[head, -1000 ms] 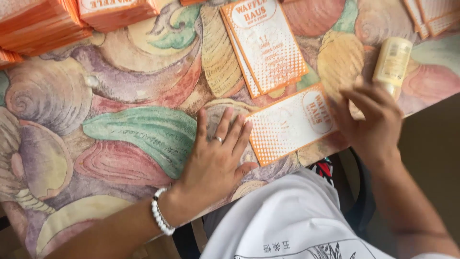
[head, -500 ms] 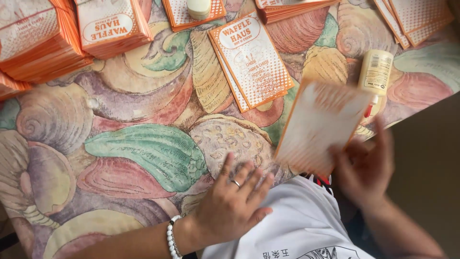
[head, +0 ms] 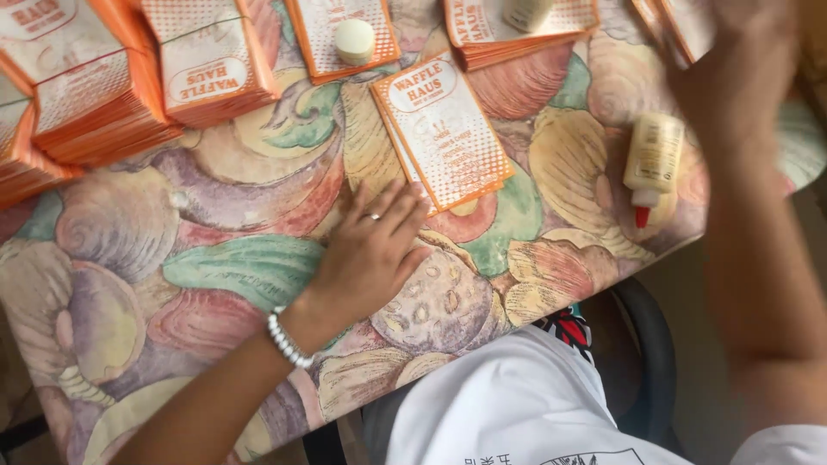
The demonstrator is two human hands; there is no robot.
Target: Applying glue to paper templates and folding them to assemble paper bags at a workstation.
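While the left hand (head: 370, 258) lies flat on the table (head: 215, 267), fingers spread and gripping nothing, its fingertips just touch or nearly touch the near corner of the card stack (head: 444, 129), an orange-and-white pile lying askew in mid-table. From my end the right hand (head: 741, 60) is a blur, raised at the far right over the far cards (head: 680, 21); I cannot tell whether its fingers are clenched, loose or holding a card. The glue bottle (head: 653, 164) lies on its side just below that hand, red tip toward the near edge, touched by neither hand. Taller piles (head: 207, 60) sit at far left, well apart from both hands. I judge this a between-cards moment: one hand steadying on the cloth, the other busy at the far cards. Lifting one card off the stack would need a fingertip slid under a single edge, so that the cards beneath stay put.
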